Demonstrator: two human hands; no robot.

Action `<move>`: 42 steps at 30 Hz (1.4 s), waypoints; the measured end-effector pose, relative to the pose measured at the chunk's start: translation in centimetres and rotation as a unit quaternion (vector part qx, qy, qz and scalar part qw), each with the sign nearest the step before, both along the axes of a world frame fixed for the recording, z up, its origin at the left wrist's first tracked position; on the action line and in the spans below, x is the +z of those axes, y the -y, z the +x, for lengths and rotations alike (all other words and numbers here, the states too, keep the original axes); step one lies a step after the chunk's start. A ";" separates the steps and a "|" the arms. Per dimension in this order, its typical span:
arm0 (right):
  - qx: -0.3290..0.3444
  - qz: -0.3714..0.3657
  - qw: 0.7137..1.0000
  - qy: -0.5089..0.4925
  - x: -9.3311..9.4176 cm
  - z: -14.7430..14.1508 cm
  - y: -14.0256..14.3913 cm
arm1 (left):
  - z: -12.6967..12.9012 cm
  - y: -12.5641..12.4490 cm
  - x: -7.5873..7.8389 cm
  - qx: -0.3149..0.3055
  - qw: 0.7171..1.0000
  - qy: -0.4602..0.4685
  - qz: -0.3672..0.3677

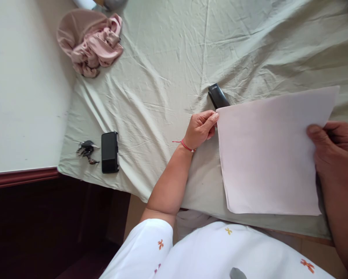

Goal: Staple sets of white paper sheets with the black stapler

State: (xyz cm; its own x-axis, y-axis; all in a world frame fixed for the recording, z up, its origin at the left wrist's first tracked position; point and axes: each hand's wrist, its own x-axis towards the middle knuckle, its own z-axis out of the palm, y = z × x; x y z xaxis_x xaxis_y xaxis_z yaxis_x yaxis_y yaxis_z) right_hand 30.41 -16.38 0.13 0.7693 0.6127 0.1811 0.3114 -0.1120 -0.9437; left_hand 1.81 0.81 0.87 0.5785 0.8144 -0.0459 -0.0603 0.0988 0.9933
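While both hands are holding a stack of white paper sheets [272, 155] just above the bed [168, 58], the left hand [201, 128] is pinching the stack's upper left corner, seemingly to keep the edges aligned, and the right hand [333, 149] is gripping the right edge with the thumb on top. A black stapler [218, 96] is lying on the pale green bedsheet [150, 97], just beyond the pinched corner and partly hidden by it. Farther left, a black phone [109, 152] and a bunch of keys [87, 150] are resting near the bed's edge, with a crumpled pink cloth [92, 42] well apart at the far corner.
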 end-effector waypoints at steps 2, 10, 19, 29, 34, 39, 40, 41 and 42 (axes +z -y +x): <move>-0.004 0.001 1.000 0.007 0.2 -0.1 -0.2 | 0.0 0.0 0.1 0.001 1.000 -0.002 0.000; -0.026 0.009 0.999 0.041 -0.3 0.3 -0.5 | 0.0 0.0 0.5 -0.025 1.000 -0.002 0.008; -0.027 0.012 0.999 0.037 -0.4 0.3 -0.5 | 0.0 0.1 1.1 -0.037 0.999 -0.014 0.028; -0.018 -0.018 0.998 0.052 -0.5 0.3 -0.5 | 0.1 0.1 1.2 -0.036 0.998 -0.025 0.041; -0.009 -0.029 0.997 0.068 -0.4 -0.1 -0.5 | 0.3 0.3 1.0 0.003 0.998 -0.032 0.053; 0.075 -0.033 0.995 0.049 -0.1 -0.4 -0.4 | 0.3 0.2 0.7 0.051 0.996 -0.031 0.071; 0.082 -0.045 0.995 0.046 -0.1 -0.4 -0.4 | 0.3 0.2 0.7 0.054 0.995 -0.032 0.075; 0.086 -0.058 0.994 0.043 -0.1 -0.4 -0.4 | 0.3 0.2 0.6 0.056 0.995 -0.034 0.079; 0.085 -0.066 0.994 0.036 -0.2 -0.3 -0.4 | 0.3 0.1 0.6 0.057 0.994 -0.038 0.085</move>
